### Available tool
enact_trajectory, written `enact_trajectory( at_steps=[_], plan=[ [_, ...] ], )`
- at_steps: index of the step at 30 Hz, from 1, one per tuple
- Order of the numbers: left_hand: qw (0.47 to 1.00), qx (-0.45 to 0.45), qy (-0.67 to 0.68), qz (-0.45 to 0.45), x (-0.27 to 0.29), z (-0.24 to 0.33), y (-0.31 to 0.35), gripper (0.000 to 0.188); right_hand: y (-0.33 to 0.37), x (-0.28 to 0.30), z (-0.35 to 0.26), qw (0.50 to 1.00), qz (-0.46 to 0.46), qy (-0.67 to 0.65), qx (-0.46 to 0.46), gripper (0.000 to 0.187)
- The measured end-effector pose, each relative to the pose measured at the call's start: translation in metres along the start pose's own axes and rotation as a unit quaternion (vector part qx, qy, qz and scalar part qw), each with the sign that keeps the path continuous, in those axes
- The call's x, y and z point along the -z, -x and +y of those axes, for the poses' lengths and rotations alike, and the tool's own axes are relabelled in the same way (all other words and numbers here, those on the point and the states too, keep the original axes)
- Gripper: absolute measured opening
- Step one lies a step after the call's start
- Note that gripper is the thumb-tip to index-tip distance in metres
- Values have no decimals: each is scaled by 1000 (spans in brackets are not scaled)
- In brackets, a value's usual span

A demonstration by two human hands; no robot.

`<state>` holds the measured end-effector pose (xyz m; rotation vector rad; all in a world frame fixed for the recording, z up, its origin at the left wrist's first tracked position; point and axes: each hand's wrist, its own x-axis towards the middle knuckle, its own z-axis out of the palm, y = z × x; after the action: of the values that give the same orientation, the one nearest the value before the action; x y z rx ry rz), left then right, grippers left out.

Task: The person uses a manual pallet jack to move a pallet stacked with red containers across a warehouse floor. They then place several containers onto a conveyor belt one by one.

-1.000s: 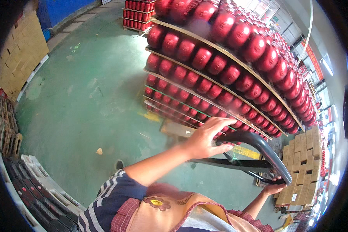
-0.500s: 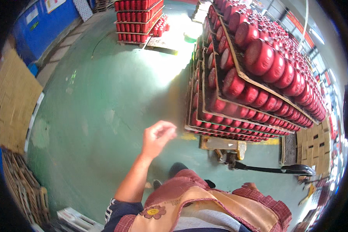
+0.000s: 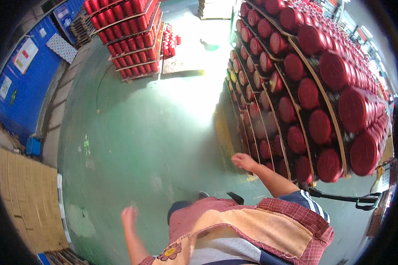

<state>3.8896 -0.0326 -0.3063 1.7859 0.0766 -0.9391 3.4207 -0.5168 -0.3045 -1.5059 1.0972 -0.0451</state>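
Two hands, both empty: left hand loose over the green floor; right hand loosely curled beside the stacked pallet of red-lidded jars, tiers separated by board sheets for stability. Pallet-jack handle stands free behind the right arm.

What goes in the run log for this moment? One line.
left hand: empty, over green floor | right hand: empty, beside stacked red jars | pallet jack handle: untouched

Your tall pallet stack of red round-lidded containers, layered between brown cardboard sheets, stands upright on the green floor. Its near corner is just beside you.
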Motion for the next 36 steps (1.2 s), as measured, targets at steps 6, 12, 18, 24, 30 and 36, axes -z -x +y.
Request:
enact_trajectory(
  at_steps=[6, 12, 18, 24, 30, 36],
  plan=[
    [971, 204, -16, 125, 70, 17, -161, 21, -141, -7, -209, 997, 43, -26, 50, 24],
    [992, 84, -43, -88, -133, 226, -431, 20, -209, 18, -285, 972, 233, 17, -25, 21],
    [951, -140, -125, -246, -410, 494, -609, 22, -303, 110, -329, 932, 336, -115, -73, 23],
    [956, -81, -153, -238, -536, 629, -720, 33, -527, 210, -398, 949, 314, -33, 10, 21],
    [966, 11, -171, -191, -567, 683, -816, 55, -641, 299, -524, 953, 291, -21, 81, 24],
    [899, -21, -332, -285, -787, 795, -953, 46, -650, 406, -615, 863, 492, -87, 82, 18]
  ],
)
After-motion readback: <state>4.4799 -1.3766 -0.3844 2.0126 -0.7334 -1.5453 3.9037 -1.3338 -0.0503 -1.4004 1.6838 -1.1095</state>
